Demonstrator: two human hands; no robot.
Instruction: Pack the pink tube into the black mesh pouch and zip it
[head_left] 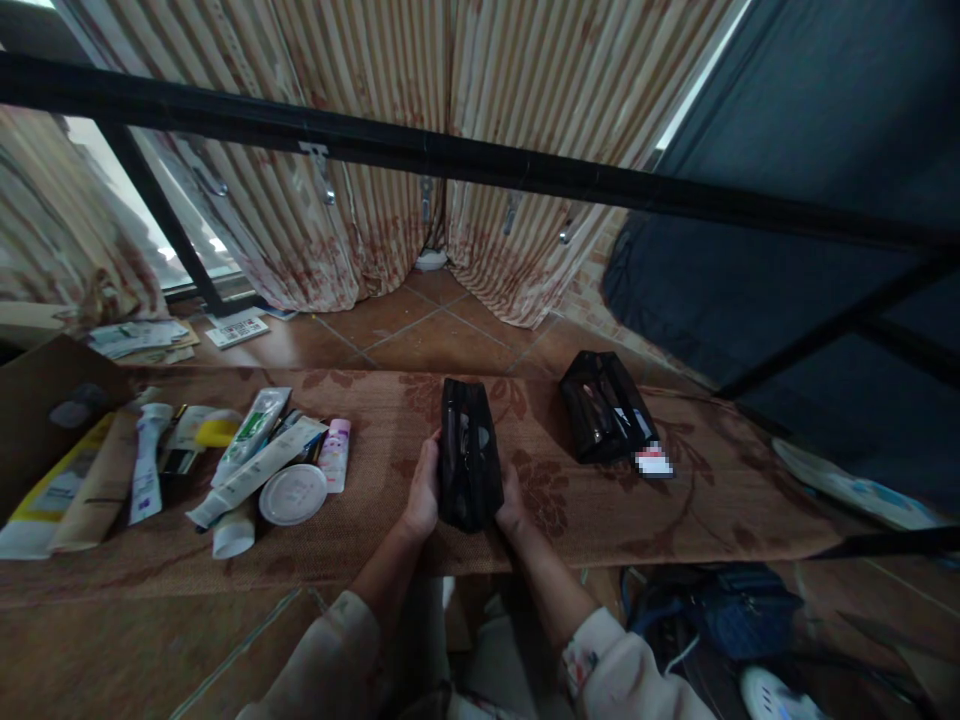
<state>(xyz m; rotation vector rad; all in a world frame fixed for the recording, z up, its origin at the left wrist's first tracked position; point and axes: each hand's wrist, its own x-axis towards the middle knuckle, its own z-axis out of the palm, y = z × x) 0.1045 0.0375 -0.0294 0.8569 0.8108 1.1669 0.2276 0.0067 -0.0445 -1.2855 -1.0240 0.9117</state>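
Observation:
A black zippered pouch (470, 455) stands before me at the middle of the cloth-covered bench, held between both palms. My left hand (426, 485) grips its left side, with the fingers partly hidden behind it. On the opposite side my right hand (512, 503) is pressed against the pouch, its fingers mostly out of sight. Small items show dimly in the pouch's upper face. To the right lies a second black mesh pouch (600, 405) with things inside and a white tag by its corner.
Left on the bench cloth (375, 530) lie several tubes (259, 465), a round white lid (293, 494), a pink bottle (337, 455) and a cardboard box (56, 400). A dark metal bar (480, 160) crosses ahead, before striped curtains (360, 60). A blue bag (750, 610) sits low right.

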